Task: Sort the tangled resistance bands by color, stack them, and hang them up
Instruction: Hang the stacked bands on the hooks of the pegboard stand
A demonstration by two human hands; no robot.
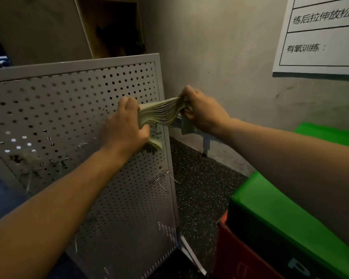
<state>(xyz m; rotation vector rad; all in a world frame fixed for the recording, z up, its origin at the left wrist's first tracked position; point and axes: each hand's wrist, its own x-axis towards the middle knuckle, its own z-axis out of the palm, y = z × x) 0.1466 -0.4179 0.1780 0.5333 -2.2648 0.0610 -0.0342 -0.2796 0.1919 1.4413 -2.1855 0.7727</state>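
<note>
Bands (161, 113), a pale stack, stretch between both hands beside the pegboard (69, 109) edge. Left hand (127, 125) grips one end against the board; right hand (201, 109) clutches the other end.

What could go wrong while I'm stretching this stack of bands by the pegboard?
Both the left hand and right hand grip the stretched stack of pale green resistance bands; a slip could snap them back. Thin metal hooks jut from the grey perforated metal pegboard below, and could likely snag a forearm.
</note>
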